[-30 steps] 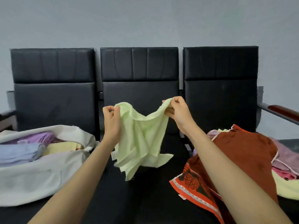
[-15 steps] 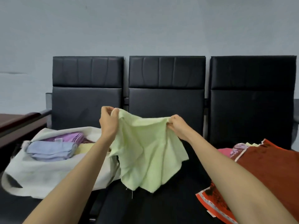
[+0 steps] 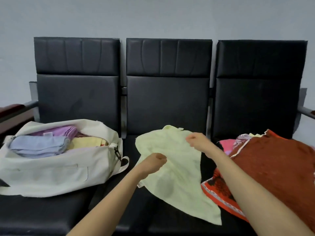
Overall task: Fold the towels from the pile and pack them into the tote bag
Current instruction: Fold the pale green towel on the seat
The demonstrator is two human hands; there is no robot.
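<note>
A pale green towel [image 3: 177,169] lies spread over the middle seat of a black bench. My left hand [image 3: 154,161] grips its left edge with curled fingers. My right hand [image 3: 197,142] pinches its upper right part near the far edge. The cream tote bag [image 3: 56,171] lies open on the left seat, with folded blue [image 3: 37,146], purple [image 3: 61,132] and yellow [image 3: 87,142] towels inside. The pile [image 3: 274,162] on the right seat is topped by a rust-red towel with an orange patterned border.
Three black padded seat backs [image 3: 167,99] stand against a grey wall. A wooden armrest [image 3: 13,111] sticks out at the left, a metal one [image 3: 306,110] at the right. Pink and flowered cloths [image 3: 229,144] peek out behind the red towel.
The green towel was held up in the air between both hands; now it is lowered and spread onto the middle seat. Both hands have moved down with it, and the view has shifted left and down.
</note>
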